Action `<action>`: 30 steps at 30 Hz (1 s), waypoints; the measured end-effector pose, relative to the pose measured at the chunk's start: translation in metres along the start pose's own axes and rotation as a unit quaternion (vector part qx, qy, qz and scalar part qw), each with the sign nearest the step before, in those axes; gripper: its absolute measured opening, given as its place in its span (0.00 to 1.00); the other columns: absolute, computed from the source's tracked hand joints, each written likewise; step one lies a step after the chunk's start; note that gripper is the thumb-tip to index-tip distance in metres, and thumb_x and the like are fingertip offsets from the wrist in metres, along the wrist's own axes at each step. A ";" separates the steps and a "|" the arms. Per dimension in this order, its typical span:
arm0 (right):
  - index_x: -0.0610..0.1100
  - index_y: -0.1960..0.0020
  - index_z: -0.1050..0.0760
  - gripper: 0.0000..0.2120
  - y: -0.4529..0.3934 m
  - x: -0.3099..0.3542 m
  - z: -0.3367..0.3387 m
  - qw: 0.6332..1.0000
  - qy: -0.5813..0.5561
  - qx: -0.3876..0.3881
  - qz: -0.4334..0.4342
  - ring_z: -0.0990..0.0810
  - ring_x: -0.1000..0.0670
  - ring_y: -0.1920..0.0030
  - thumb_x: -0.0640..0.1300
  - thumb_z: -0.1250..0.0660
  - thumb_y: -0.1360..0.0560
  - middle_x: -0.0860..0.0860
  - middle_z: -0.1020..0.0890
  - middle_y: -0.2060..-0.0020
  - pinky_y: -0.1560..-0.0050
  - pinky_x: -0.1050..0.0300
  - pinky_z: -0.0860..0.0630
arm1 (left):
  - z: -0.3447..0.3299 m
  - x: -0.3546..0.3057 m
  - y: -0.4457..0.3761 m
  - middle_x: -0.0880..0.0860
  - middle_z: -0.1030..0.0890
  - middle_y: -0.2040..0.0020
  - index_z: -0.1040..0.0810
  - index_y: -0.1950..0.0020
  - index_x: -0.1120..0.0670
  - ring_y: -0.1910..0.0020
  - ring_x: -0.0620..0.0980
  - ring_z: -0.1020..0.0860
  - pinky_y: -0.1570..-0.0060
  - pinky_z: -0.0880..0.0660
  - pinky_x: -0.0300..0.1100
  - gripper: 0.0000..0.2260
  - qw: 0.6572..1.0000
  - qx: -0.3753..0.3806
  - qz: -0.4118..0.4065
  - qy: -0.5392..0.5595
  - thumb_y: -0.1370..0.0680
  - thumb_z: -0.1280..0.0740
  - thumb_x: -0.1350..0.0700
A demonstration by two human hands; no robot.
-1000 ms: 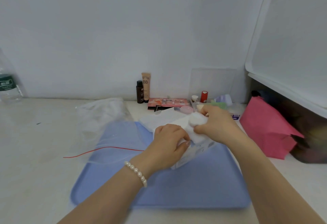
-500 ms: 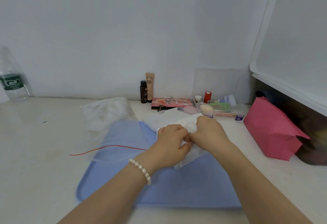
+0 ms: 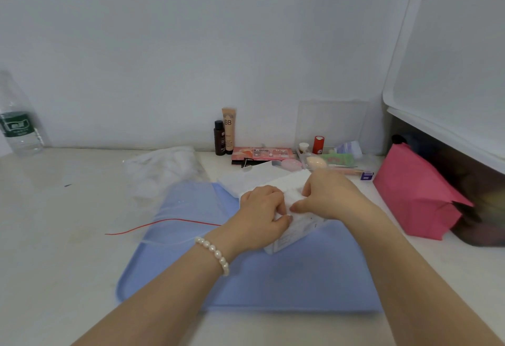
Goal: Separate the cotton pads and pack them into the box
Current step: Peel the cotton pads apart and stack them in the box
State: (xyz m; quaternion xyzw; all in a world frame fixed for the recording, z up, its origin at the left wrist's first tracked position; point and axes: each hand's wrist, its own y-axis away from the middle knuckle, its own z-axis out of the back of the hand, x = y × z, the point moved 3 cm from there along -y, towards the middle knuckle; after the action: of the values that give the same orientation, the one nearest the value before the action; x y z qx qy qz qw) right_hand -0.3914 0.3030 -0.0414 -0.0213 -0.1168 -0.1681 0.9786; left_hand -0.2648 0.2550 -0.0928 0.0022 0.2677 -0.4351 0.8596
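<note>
Both hands have come down from where the right one held a round pad lifted above the box a second ago; now they meet low over it. Nearest lies one flat pale-blue plastic tray (image 3: 273,285), and on its far middle stands one small white cardboard box (image 3: 295,232), tilted, its open top under the hands. One left hand (image 3: 262,213), a pearl bracelet (image 3: 213,254) on its wrist, curls its fingers round the box's near-left side and steadies it. One right hand (image 3: 328,195) has bent fingers pressing white cotton pads (image 3: 293,198) down into the opening; thumb and forefinger seem to pinch the top pad, though the exact grip is partly hidden. The pads in the box are too merged to count.

To do this step well, I judge the left hand should keep the box braced while the right pushes the pads in flat and square, so none folds or springs out.

Left of the tray, one clear plastic bag with a red drawstring (image 3: 164,181) holds more white pads. Farther off stand one brown bottle (image 3: 219,138), one beige BB tube (image 3: 228,129), one pink palette (image 3: 262,153), one red-pink pouch (image 3: 418,195) at right and one water bottle (image 3: 17,121) at far left
</note>
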 end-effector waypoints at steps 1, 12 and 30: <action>0.45 0.74 0.38 0.21 -0.001 0.002 -0.003 1.000 0.008 0.004 0.000 0.36 0.49 0.73 0.50 0.29 0.33 0.50 0.36 0.76 0.72 0.58 0.41 | 0.000 0.000 0.000 0.50 0.26 0.45 0.31 0.57 0.51 0.43 0.49 0.31 0.38 0.38 0.45 0.08 1.000 0.001 0.004 0.001 0.28 0.41 0.46; 0.43 0.69 0.28 0.14 0.002 0.004 -0.005 0.994 -0.073 0.085 0.012 0.30 0.49 0.70 0.46 0.36 0.26 0.49 0.28 0.73 0.68 0.58 0.34 | -0.002 -0.012 0.011 0.45 0.50 0.22 0.50 0.23 0.50 0.24 0.45 0.56 0.30 0.69 0.51 0.27 0.995 0.009 -0.033 -0.099 0.21 0.56 0.44; 0.38 0.66 0.25 0.13 0.012 -0.010 0.027 0.991 -0.093 -0.092 0.000 0.25 0.43 0.64 0.39 0.42 0.26 0.43 0.21 0.67 0.66 0.55 0.31 | 0.034 -0.012 0.029 0.50 0.53 0.22 0.45 0.23 0.53 0.24 0.47 0.60 0.29 0.69 0.49 0.37 0.979 -0.054 -0.085 -0.177 0.26 0.61 0.33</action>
State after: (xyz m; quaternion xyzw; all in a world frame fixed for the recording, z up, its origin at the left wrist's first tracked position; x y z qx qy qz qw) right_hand -0.4022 0.3195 -0.0173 -0.1269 -0.1912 -0.1749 0.9575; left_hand -0.2327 0.2737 -0.0645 -0.1439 0.1335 -0.4855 0.8519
